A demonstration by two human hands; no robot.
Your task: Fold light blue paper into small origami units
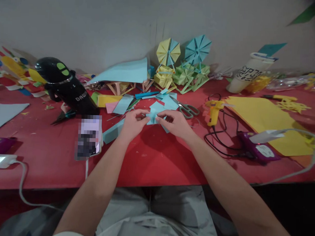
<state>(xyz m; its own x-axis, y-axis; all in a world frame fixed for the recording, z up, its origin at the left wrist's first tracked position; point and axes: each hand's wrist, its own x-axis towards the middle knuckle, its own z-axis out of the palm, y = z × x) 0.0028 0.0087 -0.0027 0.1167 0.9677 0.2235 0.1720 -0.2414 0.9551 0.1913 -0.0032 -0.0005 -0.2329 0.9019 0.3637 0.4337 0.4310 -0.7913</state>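
A small folded piece of light blue paper [153,115] lies on the red table [156,162], a little beyond the middle. My left hand [132,124] pinches its left side with closed fingers. My right hand [174,122] pinches its right side the same way. Both forearms reach out from the near edge. More blue paper scraps [168,99] lie just behind the hands.
Scissors [188,110] and a yellow glue gun [214,111] with black cord lie right of the hands. A yellow sheet [266,118] and a purple device [259,151] sit further right. A phone [89,138] and a black appliance [65,85] stand left. Paper umbrellas [182,63] line the wall.
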